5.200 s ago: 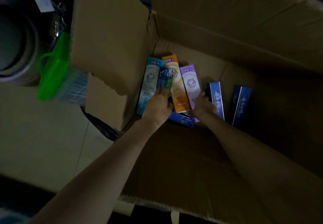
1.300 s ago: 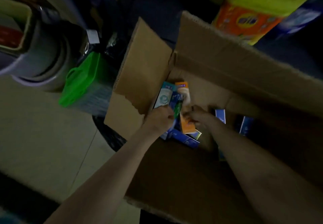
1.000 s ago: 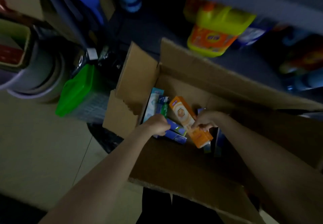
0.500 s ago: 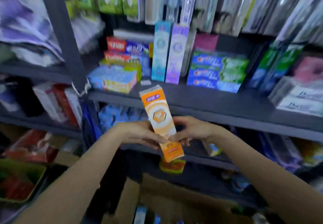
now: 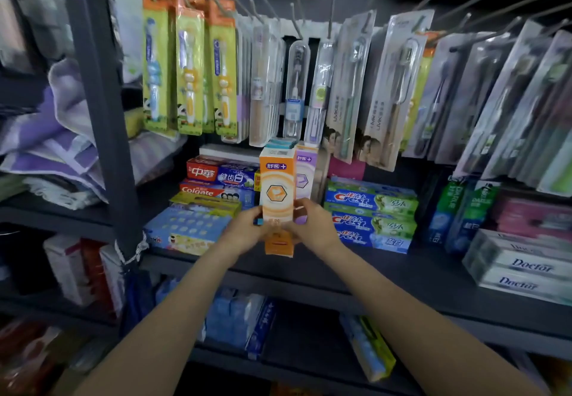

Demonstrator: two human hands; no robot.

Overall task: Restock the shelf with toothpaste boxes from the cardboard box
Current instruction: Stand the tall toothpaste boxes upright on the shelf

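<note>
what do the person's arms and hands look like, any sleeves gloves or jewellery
Both arms are bare from the bottom edge of the view up to the wrists: no sleeve shows. The left hand and the right hand wear no gloves. No watch, bracelet or ring can be made out on the wrists or fingers, though the picture is slightly soft.

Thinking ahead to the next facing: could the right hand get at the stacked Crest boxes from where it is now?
Probably yes, once free. The Crest boxes lie stacked just right of the right hand, fronts open to the aisle. But that hand, with the left hand, now holds the upright orange toothpaste box.
</note>
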